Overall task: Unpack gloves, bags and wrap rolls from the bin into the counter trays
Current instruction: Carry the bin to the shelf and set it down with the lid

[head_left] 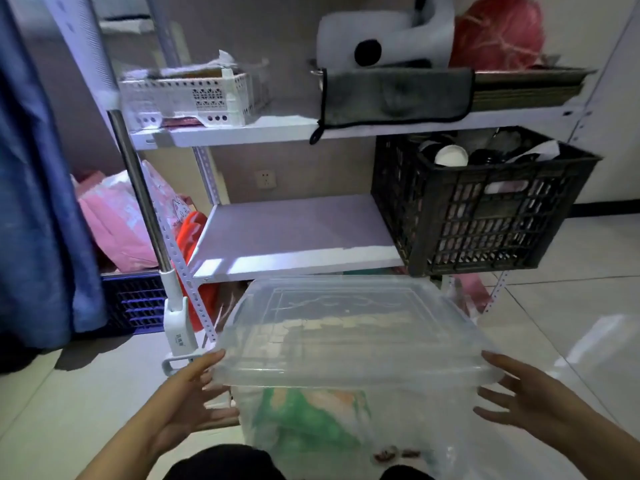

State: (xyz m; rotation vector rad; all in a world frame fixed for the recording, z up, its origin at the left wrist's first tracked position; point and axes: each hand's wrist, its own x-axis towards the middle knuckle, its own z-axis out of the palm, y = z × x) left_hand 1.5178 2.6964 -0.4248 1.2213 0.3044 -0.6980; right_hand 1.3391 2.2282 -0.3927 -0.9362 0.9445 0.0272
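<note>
Both hands are sitting closest to my view, flanking a clear plastic bin [311, 427] that is standing on the floor at six o'clock. Its translucent lid [346, 327] is lying on top, tilted slightly, with its long axis running from nine to three o'clock and the near edge facing me. My left hand [187, 407] is reaching in at seven o'clock, fingers spread and mostly straight, the fingertips touching the lid's near left corner. My right hand [516, 393] is coming in at four o'clock, fingers likewise extended and loose, just beside the right corner; I cannot tell whether it is touching. Through the bin wall I am seeing green and pale packaging, too blurred to name.

Behind the bin, at twelve o'clock, a white metal shelf unit [294, 237] is standing close, its lower shelf edge just beyond the lid's far side. A black slatted crate [478, 216] is sitting at two o'clock on that shelf, overhanging it. A blue curtain [38, 185] is hanging at nine o'clock. A grey cloth [394, 95] is draping over the upper shelf at one o'clock, and a white perforated basket [194, 95] is resting at eleven o'clock. Pink bags [117, 216] are lying at ten o'clock.
</note>
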